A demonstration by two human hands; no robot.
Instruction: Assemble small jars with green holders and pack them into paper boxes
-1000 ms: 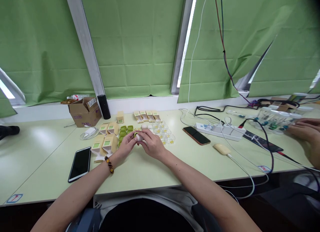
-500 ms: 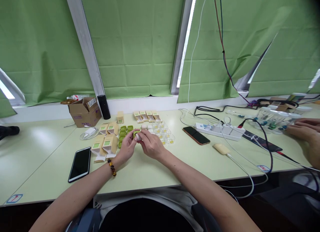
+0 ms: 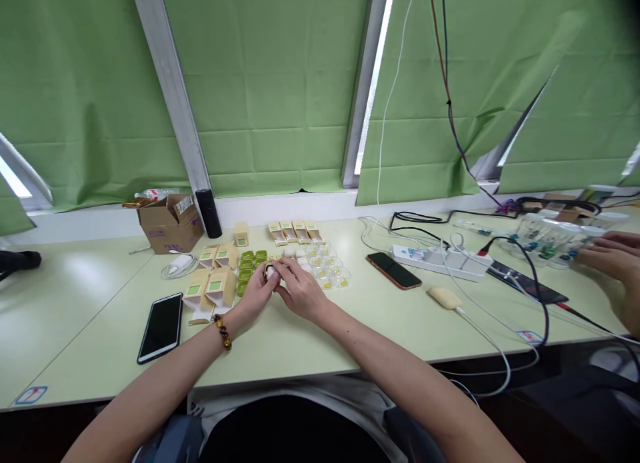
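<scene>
My left hand point(image 3: 256, 291) is closed around a small green container with a whitish piece point(image 3: 271, 272) at its mouth; fingers hide most of it. Meeting it from the right, my right hand point(image 3: 300, 290) has its fingertips on the whitish piece. Just behind the left hand stand small green cups point(image 3: 245, 274) in rows. Several clear domed pieces with yellow centres point(image 3: 327, 284) lie right of my hands, with small white pieces point(image 3: 301, 260) beside them. Open beige cartons with green labels point(image 3: 216, 286) stand to the left.
More beige cartons point(image 3: 295, 232) line the back. A phone point(image 3: 160, 328) lies at the left, another phone point(image 3: 394, 270) at the right near a power strip point(image 3: 440, 262) and cables. A cardboard box point(image 3: 171, 224) stands back left. Another person's hand point(image 3: 613, 256) is by clear jars at far right.
The green container has tilted and turned in my left hand. My right fingers have shifted over the whitish piece. The other person's hand at far right has moved slightly.
</scene>
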